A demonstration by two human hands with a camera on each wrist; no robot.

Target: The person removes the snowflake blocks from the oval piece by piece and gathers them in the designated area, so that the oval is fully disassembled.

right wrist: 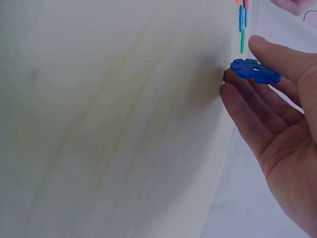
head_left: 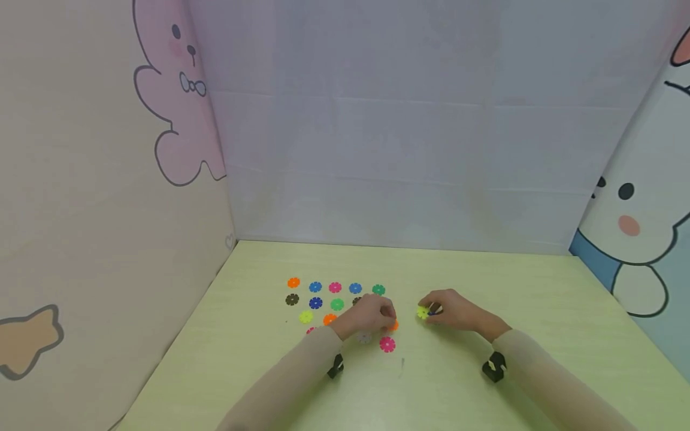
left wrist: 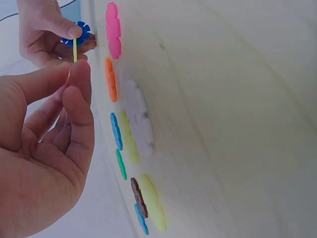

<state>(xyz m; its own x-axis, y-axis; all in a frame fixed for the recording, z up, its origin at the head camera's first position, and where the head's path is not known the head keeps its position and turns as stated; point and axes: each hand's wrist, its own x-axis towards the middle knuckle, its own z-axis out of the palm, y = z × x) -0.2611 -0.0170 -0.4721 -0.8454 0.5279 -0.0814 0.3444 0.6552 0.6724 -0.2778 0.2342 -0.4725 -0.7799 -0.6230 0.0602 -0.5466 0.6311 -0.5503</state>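
My right hand pinches a blue interlocking disc between thumb and fingers, just above the table. A yellow disc stands edge-on against it, and the two look slotted together. My left hand hovers over the right side of a group of loose discs. In the left wrist view, the left hand's thumb and index tips come close together with no disc seen between them. In the head view a gap separates them from the yellow disc. An orange disc lies partly hidden beside the left fingers.
Several notched discs lie flat in loose rows on the pale table, among them a pink disc, a green disc and an orange disc. Left hand and sleeve cover some. Fabric walls stand behind and at both sides.
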